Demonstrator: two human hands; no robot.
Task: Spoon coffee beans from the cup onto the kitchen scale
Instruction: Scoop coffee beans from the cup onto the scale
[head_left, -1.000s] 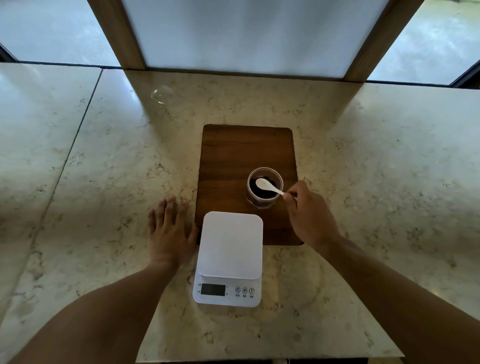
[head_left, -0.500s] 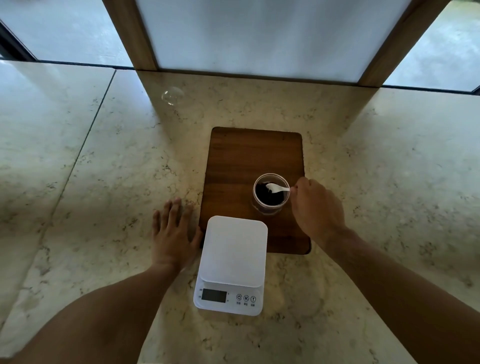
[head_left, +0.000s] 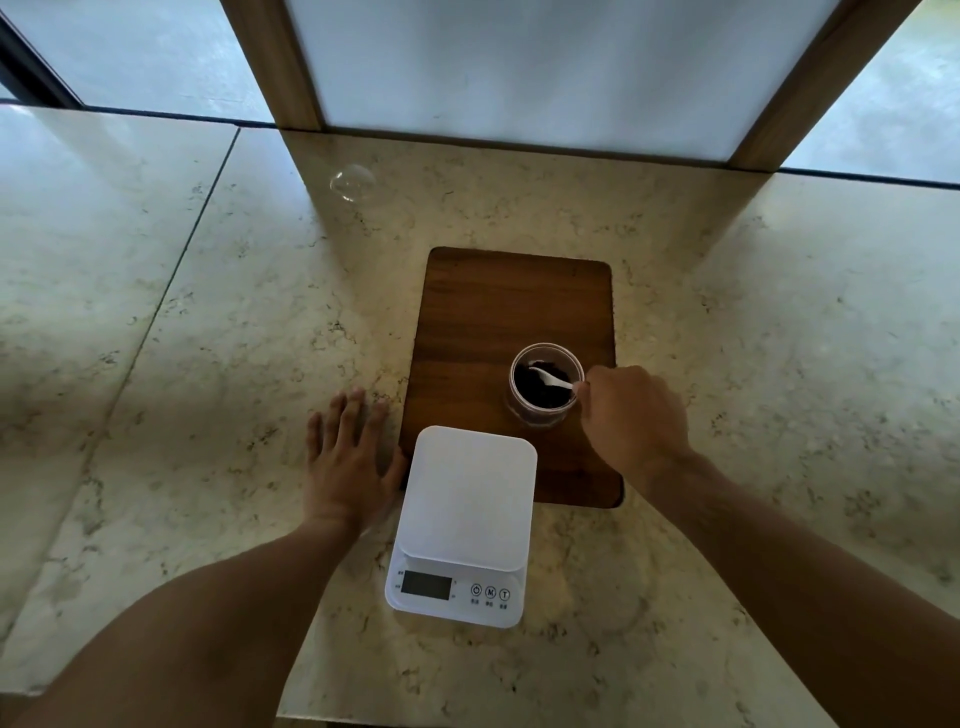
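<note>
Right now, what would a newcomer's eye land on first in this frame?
Probably the white kitchen scale, bright and bare at centre front, overlapping the near edge of the dark wooden board. Next, the clear cup of dark coffee beans on that board, where the right hand dips a white spoon.

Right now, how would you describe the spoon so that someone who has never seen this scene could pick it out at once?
Start at the dark wooden board on the marble counter. On its near right part stands a clear cup of dark coffee beans. The spoon is the small white one whose bowl dips into those beans, its handle pinched by the right hand; nothing else white lies inside the cup.
</note>
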